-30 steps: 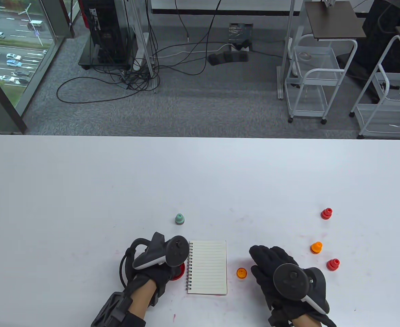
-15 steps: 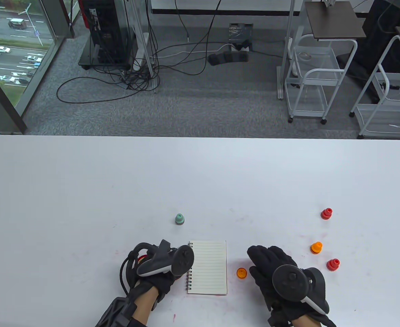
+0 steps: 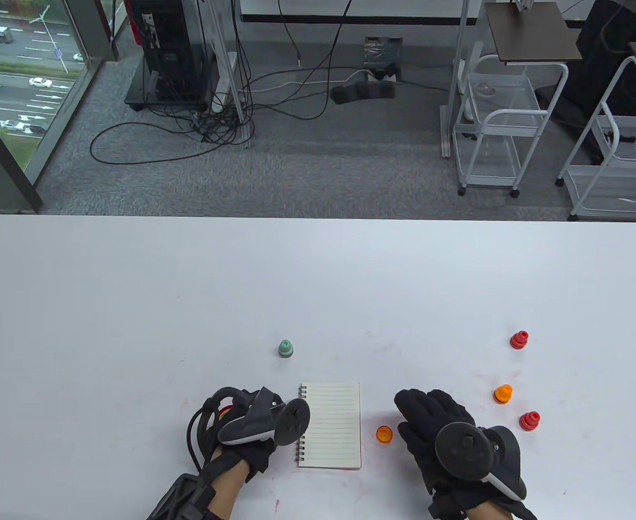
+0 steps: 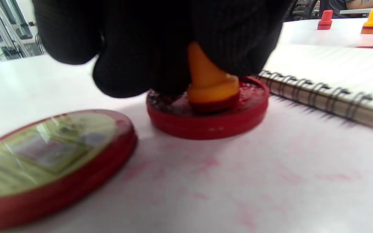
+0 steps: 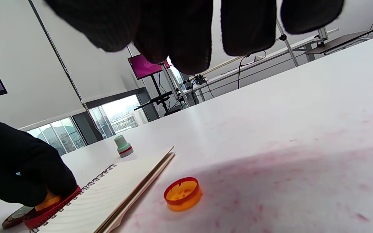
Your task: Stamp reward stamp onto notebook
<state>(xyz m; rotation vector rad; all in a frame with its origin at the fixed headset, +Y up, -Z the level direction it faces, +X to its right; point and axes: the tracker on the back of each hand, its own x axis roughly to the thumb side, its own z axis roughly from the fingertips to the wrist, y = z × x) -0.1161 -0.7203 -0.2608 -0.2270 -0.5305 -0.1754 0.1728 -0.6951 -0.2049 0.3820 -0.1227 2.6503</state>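
Your left hand (image 3: 244,428) has tilted further onto the red ink pad (image 4: 207,111), gripping the orange stamp (image 4: 210,81) there. Directly to its right lies the notebook (image 3: 331,425). Your right hand (image 3: 439,428) rests open-fingered on the bench (image 3: 318,281).

Small orange plastic reward stamp with a tapered handle (image 4: 210,81), upright, its dark red base pressed into a round red ink pad (image 4: 207,115) on the white table, just beside the notebook's spiral edge. Small spiral-bound notebook with lined cream pages (image 3: 331,425), lying flat and open, wire binding along its left side, page unmarked.
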